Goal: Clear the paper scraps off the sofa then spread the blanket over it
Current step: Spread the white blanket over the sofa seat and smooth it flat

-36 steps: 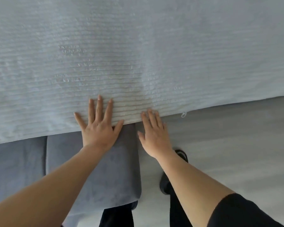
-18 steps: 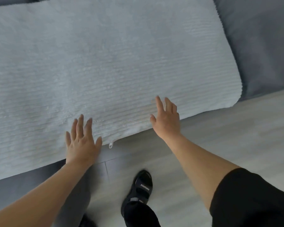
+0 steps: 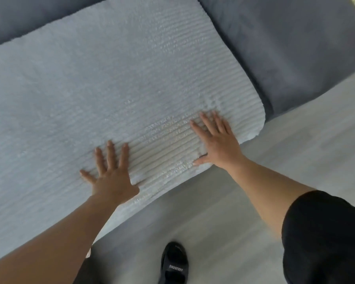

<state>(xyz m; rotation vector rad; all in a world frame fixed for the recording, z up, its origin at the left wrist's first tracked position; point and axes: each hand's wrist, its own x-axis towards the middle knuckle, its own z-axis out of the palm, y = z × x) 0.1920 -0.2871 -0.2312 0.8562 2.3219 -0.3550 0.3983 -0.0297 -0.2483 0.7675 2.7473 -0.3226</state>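
A pale ribbed blanket lies spread flat across the grey sofa, its rounded corner at the right hanging just past the seat's front edge. My left hand rests palm down on the blanket near its front edge, fingers spread. My right hand lies flat on the blanket close to the right corner, fingers apart. Neither hand holds anything. No paper scraps show in view.
Bare grey sofa cushion lies right of the blanket and along the top left. Light wood-look floor runs in front of the sofa. My black sandal stands on the floor near the bottom edge.
Both hands have slid to the right along the blanket's front edge and now press flat on it. The view has shifted right, showing the blanket's right corner and more bare sofa.
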